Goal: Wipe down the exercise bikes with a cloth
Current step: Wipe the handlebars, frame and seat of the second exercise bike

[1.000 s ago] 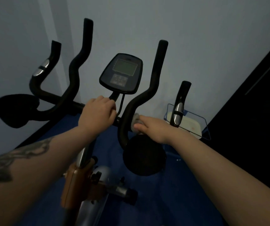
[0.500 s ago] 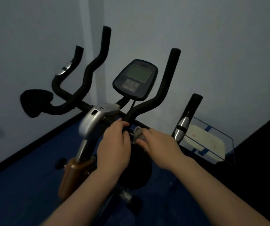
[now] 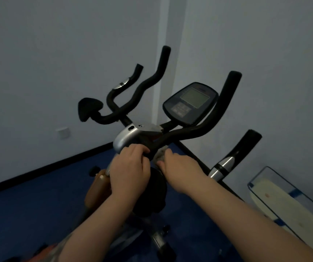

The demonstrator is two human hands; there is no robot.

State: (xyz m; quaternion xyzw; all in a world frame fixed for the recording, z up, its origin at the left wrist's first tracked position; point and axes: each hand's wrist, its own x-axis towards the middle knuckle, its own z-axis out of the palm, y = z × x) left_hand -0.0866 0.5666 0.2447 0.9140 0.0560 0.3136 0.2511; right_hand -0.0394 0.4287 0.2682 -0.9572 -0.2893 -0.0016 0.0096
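Risk: small grey cloth (image 3: 160,155), seemingly pinched by right hand (image 3: 178,165), slipping off black padded handlebar (image 3: 189,132); left hand (image 3: 131,168) curls on bar.

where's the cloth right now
In the head view the cloth sits near the centre, gripped by the right hand against the handlebar, just right of the left hand and below the console.

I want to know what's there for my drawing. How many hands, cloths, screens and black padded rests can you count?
Bare hands: 2, the left hand and the right hand
Small grey cloth: 1
Dark oval console screen: 1
Black padded rests: 2, far left and beneath the hands
Total: 6
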